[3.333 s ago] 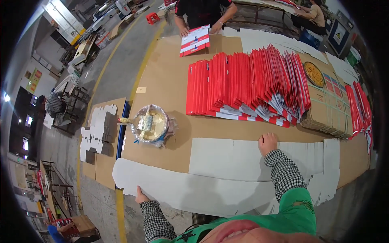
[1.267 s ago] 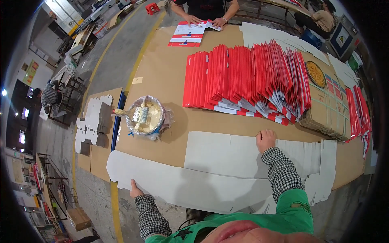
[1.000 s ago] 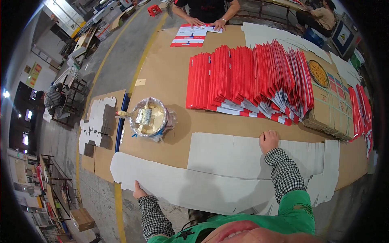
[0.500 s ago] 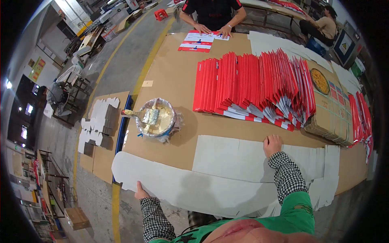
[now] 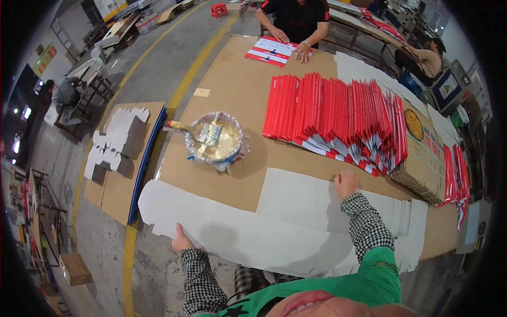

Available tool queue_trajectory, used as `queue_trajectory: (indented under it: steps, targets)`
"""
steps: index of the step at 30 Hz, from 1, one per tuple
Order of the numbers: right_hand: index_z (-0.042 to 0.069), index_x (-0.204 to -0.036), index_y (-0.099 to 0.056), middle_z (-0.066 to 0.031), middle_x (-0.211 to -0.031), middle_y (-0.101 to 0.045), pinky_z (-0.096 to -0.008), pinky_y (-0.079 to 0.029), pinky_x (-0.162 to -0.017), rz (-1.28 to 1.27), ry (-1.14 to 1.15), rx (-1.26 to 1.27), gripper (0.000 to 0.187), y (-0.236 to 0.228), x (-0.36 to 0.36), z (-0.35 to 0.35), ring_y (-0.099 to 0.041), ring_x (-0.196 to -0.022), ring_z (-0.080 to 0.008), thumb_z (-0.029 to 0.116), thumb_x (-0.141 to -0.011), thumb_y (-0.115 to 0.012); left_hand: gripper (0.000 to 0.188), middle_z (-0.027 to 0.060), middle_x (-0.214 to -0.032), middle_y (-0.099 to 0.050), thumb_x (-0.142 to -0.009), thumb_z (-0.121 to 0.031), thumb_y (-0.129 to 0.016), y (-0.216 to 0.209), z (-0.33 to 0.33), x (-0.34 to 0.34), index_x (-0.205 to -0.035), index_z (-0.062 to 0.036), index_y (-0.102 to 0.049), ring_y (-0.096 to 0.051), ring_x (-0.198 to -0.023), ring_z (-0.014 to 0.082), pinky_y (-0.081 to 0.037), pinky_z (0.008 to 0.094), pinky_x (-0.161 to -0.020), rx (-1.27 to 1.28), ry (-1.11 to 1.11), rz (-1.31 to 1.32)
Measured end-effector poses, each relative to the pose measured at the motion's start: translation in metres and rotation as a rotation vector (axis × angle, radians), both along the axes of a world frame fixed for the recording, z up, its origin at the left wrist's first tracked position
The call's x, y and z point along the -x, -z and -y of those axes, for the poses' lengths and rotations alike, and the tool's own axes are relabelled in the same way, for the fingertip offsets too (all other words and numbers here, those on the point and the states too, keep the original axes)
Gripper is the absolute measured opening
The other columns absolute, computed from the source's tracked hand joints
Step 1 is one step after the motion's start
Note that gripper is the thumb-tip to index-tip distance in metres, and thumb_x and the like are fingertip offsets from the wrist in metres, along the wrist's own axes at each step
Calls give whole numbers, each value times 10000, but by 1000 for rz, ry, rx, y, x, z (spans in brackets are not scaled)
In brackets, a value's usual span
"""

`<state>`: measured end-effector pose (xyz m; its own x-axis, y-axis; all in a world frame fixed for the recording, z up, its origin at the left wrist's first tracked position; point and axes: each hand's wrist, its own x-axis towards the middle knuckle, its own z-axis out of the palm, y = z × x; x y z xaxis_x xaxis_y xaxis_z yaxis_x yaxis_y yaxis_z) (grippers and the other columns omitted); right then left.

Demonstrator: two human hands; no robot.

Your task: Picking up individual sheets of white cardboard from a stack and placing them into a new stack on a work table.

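My left hand (image 5: 182,239) pinches the near left edge of a long white cardboard sheet (image 5: 211,211), thumb on top and fingers hidden below. At the far edge of a second batch of white sheets (image 5: 296,198), my right hand (image 5: 346,183) rests with its fingers loosely spread and nothing visible in them. Left of centre stands a plastic-lined bucket (image 5: 240,142) of cream-coloured paste. A wide brush (image 5: 212,134) lies across it, its paste-smeared handle over the left rim.
A dense row of red folded card pieces (image 5: 327,111) stands beyond my right hand, beside a strapped carton (image 5: 422,166). Across the table a co-worker's hands (image 5: 302,52) touch a red-and-white printed sheet (image 5: 269,51). White die-cut boxes (image 5: 119,137) lie left of the table.
The whole view has shifted and turned slightly. My right hand has moved a little left and away from me, while my left keeps its hold. One co-worker's hand has shifted along the printed sheet.
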<state>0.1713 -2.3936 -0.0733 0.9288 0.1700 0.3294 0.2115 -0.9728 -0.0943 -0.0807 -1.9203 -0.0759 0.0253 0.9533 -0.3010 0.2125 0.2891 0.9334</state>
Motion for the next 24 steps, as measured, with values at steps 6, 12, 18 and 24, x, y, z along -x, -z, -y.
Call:
queue_trajectory:
  steps: [6,12,18,24]
  targets:
    - [42,-928,-548,-147,-1002,-520,-459,-346,-833,-45,-56,-144,229,8,15,-67,-470,-964,-314,207,-769,-543,453,176,-933,-633,-751,-233,-692,-7,1,-1,-973,145,-582,-610,-787,234,-495,341,-692,9,42,25]
    - [6,-1053,-524,-171,-1132,-479,-453,-299,-947,-13,-66,-208,337,8,31,-72,-418,-1091,-327,204,-781,-543,466,174,-945,-628,-766,-232,-682,7,-5,9,-1010,148,-564,-609,-791,234,-498,334,-689,39,67,-38]
    - [-6,-1038,-527,-176,-1130,-486,-462,-297,-955,-11,-53,-259,348,10,31,-71,-420,-1098,-329,195,-757,-574,471,172,-966,-619,-782,-230,-666,10,-6,8,-1038,146,-547,-608,-794,241,-500,333,-687,35,77,36]
    - [3,-1049,-521,-164,-1146,-471,-452,-288,-958,-24,-63,-272,342,5,28,-72,-410,-1110,-322,183,-762,-564,498,175,-978,-612,-778,-256,-669,3,-7,5,-1052,139,-541,-605,-798,246,-500,343,-688,64,72,61]
